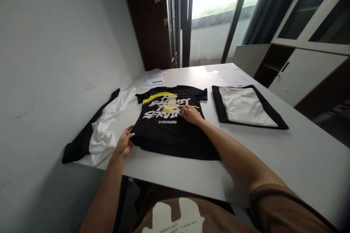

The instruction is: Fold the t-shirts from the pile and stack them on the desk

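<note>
T-shirt point(175, 140), black, printed, spread mid-table point(303, 163), unfolded. Left hand point(125, 142) pinches its side edge near the hem; right hand point(191, 114) lies on the print, fingers loosely bent. Rightward: flat white garment point(246, 106) on black garment point(219, 111), seemingly done. Leftward: rumpled clothes point(105, 131), apparently not yet neatened.

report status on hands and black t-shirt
Left hand near lower left corner of black t-shirt; right hand resting on it. T-shirt spread out. Rumpled white cloth close by, left.
</note>
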### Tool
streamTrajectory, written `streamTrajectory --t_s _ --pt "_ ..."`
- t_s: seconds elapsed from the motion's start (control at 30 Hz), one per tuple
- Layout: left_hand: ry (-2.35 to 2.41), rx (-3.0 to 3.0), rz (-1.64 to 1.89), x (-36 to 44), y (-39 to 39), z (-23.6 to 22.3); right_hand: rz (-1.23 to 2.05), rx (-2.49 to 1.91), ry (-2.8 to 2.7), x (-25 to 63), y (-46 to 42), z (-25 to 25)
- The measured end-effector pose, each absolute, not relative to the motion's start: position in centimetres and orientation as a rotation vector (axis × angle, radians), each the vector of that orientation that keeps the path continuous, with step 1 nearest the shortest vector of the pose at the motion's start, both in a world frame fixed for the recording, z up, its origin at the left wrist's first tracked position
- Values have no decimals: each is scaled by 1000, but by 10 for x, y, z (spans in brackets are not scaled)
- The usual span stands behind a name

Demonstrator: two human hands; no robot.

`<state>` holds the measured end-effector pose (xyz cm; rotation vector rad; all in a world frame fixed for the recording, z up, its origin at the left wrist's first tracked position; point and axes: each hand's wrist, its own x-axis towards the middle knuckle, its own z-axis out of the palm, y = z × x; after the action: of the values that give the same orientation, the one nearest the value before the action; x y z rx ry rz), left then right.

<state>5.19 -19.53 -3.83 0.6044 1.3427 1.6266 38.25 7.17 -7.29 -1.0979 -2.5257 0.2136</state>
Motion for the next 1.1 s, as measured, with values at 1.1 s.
streamTrajectory --t_s 1.1 --pt "2144 2131 575 108 -130 -50 195 -1526 -2481 400 111 -74"
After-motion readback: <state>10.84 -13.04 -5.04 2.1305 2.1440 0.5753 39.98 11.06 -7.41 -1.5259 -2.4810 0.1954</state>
